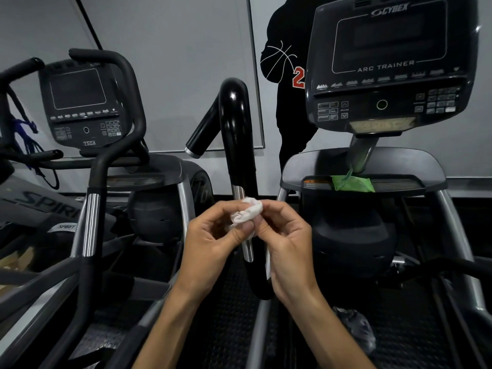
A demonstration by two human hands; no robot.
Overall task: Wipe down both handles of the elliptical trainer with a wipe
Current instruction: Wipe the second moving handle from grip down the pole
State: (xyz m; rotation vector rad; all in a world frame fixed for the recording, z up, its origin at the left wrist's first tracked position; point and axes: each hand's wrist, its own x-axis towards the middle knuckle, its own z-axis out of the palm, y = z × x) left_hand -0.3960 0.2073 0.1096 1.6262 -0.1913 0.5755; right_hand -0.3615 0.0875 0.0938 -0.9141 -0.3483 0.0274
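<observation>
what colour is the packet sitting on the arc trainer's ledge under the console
Green. The wipe packet lies on the trainer's ledge, clearest in the head view.

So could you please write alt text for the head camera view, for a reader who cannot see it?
Two bare hands, left hand and right hand, hold a crumpled white wipe in front of a glossy black elliptical handle. A green wipe pack lies on the Cybex Arc Trainer ledge.

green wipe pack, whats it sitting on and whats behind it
The green wipe pack lies on the grey tray below the Cybex console, partly covering an orange warning label. The console's post rises behind it. What is beneath the pack is hidden.
</observation>
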